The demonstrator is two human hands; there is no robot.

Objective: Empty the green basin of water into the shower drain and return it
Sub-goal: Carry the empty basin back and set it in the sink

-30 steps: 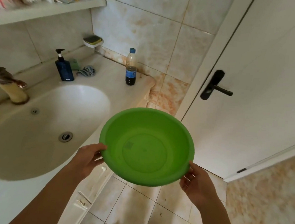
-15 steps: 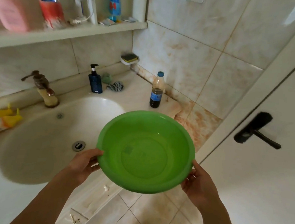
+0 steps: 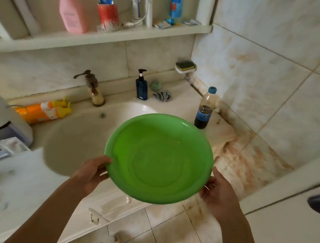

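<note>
I hold the round green basin [image 3: 159, 157] in the air in front of the white sink [image 3: 81, 134], its open side tilted toward me. No water shows inside it. My left hand [image 3: 91, 174] grips the rim at the lower left. My right hand [image 3: 219, 197] grips the rim at the lower right. The basin overlaps the sink's right edge and the counter front in view. The shower drain is out of sight.
Behind the basin stand a dark cola bottle [image 3: 205, 108], a blue pump bottle [image 3: 141, 86] and the tap [image 3: 93, 87]. An orange tube [image 3: 43, 110] lies left of the sink. A shelf [image 3: 104, 38] holds toiletries above. The white door [image 3: 291, 218] is at the right.
The view has swung left and up toward the sink and shelf. The basin has stayed between my hands and moved closer to the sink, with the door sliding off to the right.
</note>
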